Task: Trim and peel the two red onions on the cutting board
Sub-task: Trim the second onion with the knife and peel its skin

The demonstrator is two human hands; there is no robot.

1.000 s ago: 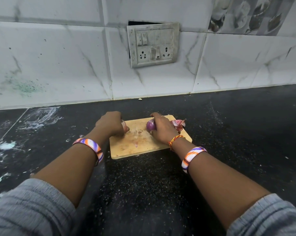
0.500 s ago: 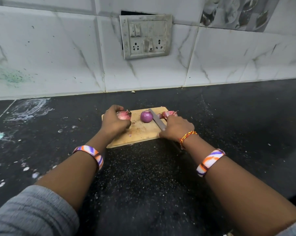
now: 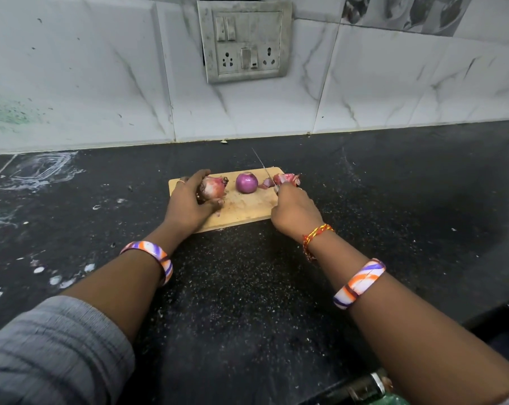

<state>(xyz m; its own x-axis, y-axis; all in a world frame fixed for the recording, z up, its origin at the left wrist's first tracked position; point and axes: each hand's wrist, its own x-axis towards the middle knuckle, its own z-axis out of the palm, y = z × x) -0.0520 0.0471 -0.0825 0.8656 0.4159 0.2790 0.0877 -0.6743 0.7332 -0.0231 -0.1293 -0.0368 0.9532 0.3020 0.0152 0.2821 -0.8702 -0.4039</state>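
While the left hand (image 3: 189, 204) curls around the unpeeled onion (image 3: 213, 187) at the left part of the cutting board (image 3: 241, 210), the right hand (image 3: 294, 210) grips a knife (image 3: 265, 171) at the board's right edge, its thin blade pointing up and away toward the far wall. Between the two hands, apart from both, the peeled onion (image 3: 247, 183) sits smooth, round and purple near the board's far edge. Papery reddish skins (image 3: 285, 180) lie heaped at the far right corner, just beyond the right hand. Pale wood, rectangular with rounded corners, the board lies on a black speckled tabletop (image 3: 247, 287) smeared with white marks on the left. Each forearm carries a striped orange, purple and white bangle (image 3: 360, 283), the right wrist also a red and yellow thread (image 3: 316, 233). Behind, white marble-veined tiles (image 3: 86, 83) hold a grimy switch and socket plate (image 3: 244, 42).
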